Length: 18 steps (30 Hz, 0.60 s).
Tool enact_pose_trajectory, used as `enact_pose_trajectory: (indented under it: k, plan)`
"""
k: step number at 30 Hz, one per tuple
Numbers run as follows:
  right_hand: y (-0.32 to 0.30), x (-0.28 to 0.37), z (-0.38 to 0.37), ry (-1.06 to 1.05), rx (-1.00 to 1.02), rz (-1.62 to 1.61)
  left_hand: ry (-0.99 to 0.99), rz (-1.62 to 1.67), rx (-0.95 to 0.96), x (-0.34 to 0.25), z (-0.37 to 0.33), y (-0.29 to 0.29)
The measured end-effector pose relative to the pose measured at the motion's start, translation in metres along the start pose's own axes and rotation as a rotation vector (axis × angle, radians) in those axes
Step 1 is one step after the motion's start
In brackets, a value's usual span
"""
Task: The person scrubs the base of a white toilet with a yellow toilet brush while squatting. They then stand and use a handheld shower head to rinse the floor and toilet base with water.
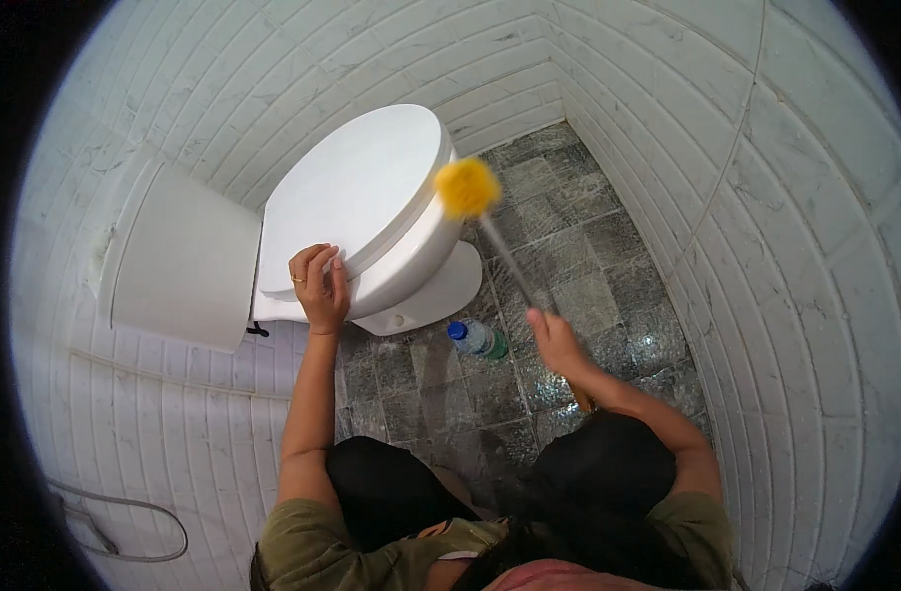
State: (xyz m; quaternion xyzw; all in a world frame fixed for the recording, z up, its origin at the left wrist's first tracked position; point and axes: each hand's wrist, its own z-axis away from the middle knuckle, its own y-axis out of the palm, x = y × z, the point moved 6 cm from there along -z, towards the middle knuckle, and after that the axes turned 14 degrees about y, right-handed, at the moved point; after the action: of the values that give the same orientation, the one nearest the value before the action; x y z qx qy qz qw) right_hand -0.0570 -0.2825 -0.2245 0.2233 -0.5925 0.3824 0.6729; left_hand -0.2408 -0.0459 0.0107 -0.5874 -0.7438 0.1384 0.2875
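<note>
A white toilet (431, 251) stands ahead of me with its lid (362, 177) down. On the near edge of that lid rests my left hand (319, 286), fingers bent but apart, holding nothing; a ring shows on one finger. My right hand (557, 345) is closed round the thin handle of a toilet brush (509, 258). The yellow head of the brush is raised and slightly blurred, beside the front rim of the bowl. I cannot tell whether it touches the rim.
A plastic bottle (478, 340) with a blue cap and green contents is on the wet grey tiled floor (460, 394), near the toilet's base. The cistern (189, 256) adjoins the left wall. A hose (160, 532) hangs at lower left. White tiled walls (795, 256) close in both sides.
</note>
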Motion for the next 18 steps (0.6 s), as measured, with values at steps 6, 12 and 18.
enact_pose_trajectory:
  k: [6,12,18]
  plan:
    - [0.032,-0.044,0.017,0.215,0.082,-0.166,-0.012,-0.008,0.009,-0.001,0.000,0.004]
    - [0.052,-0.048,0.034,0.580,0.400,-0.469,-0.042,-0.009,-0.009,0.000,0.002,0.002]
    - [0.059,-0.038,0.012,0.674,0.483,-0.560,-0.052,-0.017,-0.004,0.003,0.003,0.003]
